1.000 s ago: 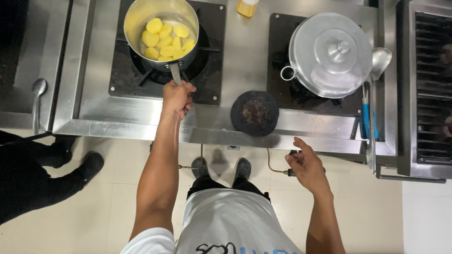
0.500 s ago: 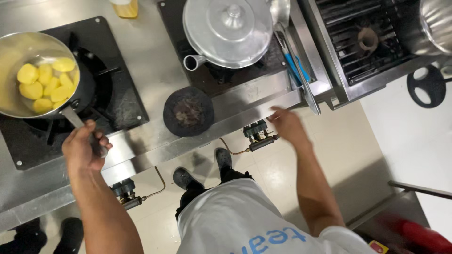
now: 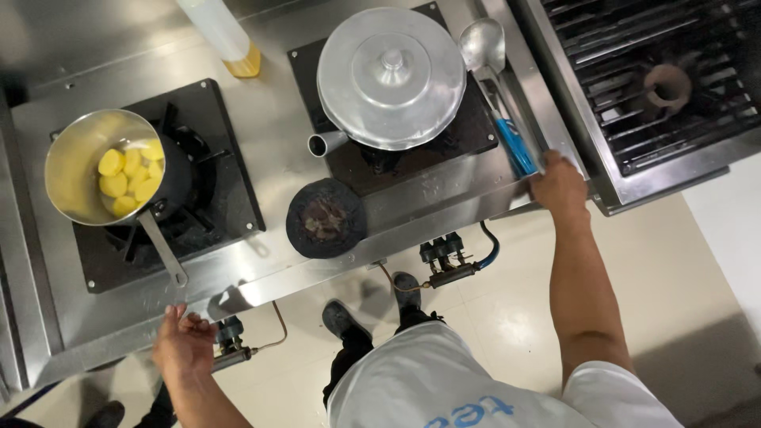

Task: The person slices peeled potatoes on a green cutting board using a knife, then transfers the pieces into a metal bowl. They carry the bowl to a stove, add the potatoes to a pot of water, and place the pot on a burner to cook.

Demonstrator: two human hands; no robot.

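Two hands free: left hand (image 3: pixel 184 349) open below saucepan (image 3: pixel 107 170) handle; right hand (image 3: pixel 560 184) fingers curled at tabletop (image 3: pixel 273 127) edge near blue-handled ladle (image 3: pixel 498 95). Saucepan prob. heavy, hot; take by handle.

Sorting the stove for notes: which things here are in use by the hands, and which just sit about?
In use: left hand near saucepan of potato pieces; right hand at blue-handled ladle.
Lying about: lidded pot, dark round plate, bottle.
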